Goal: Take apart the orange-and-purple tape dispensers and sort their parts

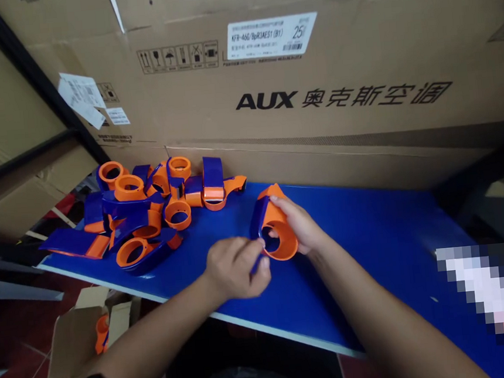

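An orange and blue tape dispenser (283, 242) is held up over the blue tabletop, its round orange hub facing me. My right hand (301, 223) is closed around its right side, thumb along the top and some fingers hidden behind. At its left edge, my left hand (239, 266) has curled fingers, with the index fingertip against the rim by the blue plate and the thumb just below. Whatever lies between that thumb and finger is partly hidden. To the left, several more tape dispensers (178, 214) lie in a loose pile.
The blue table (372, 249) has a pale front edge. Behind it stands a large cardboard carton (338, 122) marked AUX. On the floor at lower left, an open cardboard box (67, 346) contains an orange piece. A black metal frame post (39, 78) rises at the left.
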The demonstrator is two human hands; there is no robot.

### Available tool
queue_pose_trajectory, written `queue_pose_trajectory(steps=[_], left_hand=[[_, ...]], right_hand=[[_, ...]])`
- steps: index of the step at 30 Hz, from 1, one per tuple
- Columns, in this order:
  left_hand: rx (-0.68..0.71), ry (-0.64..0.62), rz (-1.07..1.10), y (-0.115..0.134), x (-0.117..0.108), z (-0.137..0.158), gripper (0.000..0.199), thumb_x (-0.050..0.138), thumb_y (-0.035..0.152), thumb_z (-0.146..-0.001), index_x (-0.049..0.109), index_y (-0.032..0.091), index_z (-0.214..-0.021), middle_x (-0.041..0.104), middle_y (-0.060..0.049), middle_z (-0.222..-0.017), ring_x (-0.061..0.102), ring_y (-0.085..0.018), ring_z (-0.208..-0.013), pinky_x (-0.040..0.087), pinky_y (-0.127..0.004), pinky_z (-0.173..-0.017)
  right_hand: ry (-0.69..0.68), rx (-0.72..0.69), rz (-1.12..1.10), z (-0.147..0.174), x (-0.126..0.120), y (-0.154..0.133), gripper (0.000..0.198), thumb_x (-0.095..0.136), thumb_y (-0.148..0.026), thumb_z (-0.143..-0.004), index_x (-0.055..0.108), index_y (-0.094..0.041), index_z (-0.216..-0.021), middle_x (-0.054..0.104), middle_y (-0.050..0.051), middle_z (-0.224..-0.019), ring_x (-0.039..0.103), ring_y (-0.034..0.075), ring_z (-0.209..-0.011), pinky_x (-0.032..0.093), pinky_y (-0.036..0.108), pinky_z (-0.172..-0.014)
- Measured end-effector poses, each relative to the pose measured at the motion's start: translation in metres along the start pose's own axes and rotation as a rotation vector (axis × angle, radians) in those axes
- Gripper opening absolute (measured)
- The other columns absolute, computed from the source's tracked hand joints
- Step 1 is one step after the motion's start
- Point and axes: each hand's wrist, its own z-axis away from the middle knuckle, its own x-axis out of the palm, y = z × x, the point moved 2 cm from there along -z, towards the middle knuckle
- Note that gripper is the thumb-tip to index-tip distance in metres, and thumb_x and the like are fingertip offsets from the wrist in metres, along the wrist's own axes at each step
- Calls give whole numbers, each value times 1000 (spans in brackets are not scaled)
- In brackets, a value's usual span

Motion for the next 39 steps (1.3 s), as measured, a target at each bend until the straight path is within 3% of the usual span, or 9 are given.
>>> queue_pose_trajectory(steps=[2,6,12,16,20,23,25,31,39], left_hand=[[-114,13,147,-21,16,-14,29,63,24,-86,63,17,-114,70,-5,-85,68,-17,-73,57,-31,-68],[-362,-36,419,-48,47,-26,25,61,21,-91,65,17,-115,70,-7,-99,69,-15,-88,59,-27,-72],[-459,-112,604,-42,55,-18,21,67,21,-90,70,19,-111,71,-7,-107,70,-14,-93,60,-26,-77],[-595,-138,667,-40,56,-18,12,70,21,-88,72,20,-101,73,-5,-100,71,-15,-91,60,-25,-74],[-726,-161,689,-39,57,-15,7,71,21,-87,72,21,-94,75,-4,-96,73,-15,-86,60,-24,-71],[-764,-165,697,-37,56,-13,6,71,21,-87,72,21,-92,77,-3,-96,74,-15,-85,61,-25,-73],[-773,-163,701,-36,54,-13,6,71,21,-87,72,21,-92,77,-3,-93,74,-15,-82,61,-25,-72],[-728,-117,703,-33,51,-15,6,70,16,-84,69,20,-88,77,1,-82,74,-13,-73,60,-22,-65],[-669,-65,646,-34,53,-10,20,72,13,-79,63,21,-96,77,2,-85,76,-14,-77,64,-24,-70]], right_hand=[[-28,6,36,-5,-10,-3,38,72,-43,-85,62,-23,-116,64,-1,-71,59,14,-55,50,22,-39],[-77,42,144,-2,-21,-4,46,75,-43,-84,61,-24,-124,62,-2,-74,58,13,-57,48,20,-39],[-192,27,342,7,-24,-5,58,74,-51,-85,57,-28,-136,64,0,-92,59,14,-72,46,18,-41],[-181,-41,473,10,-24,-3,55,65,-58,-90,54,-33,-138,64,1,-98,61,16,-74,47,20,-42],[-117,-198,605,12,-26,0,52,64,-57,-92,55,-31,-137,68,5,-114,66,20,-89,58,29,-63],[-80,-376,693,14,-26,1,52,65,-53,-93,55,-30,-138,69,6,-124,67,24,-104,59,39,-86],[-59,-484,758,17,-25,-1,54,66,-50,-93,53,-30,-141,69,7,-127,68,26,-107,58,43,-90],[68,-619,941,29,-16,-7,77,75,-48,-84,44,-24,-150,74,11,-115,74,27,-85,60,42,-75],[164,-721,1053,33,-10,-6,67,75,-55,-82,56,-22,-137,76,10,-111,73,26,-82,57,39,-73]])
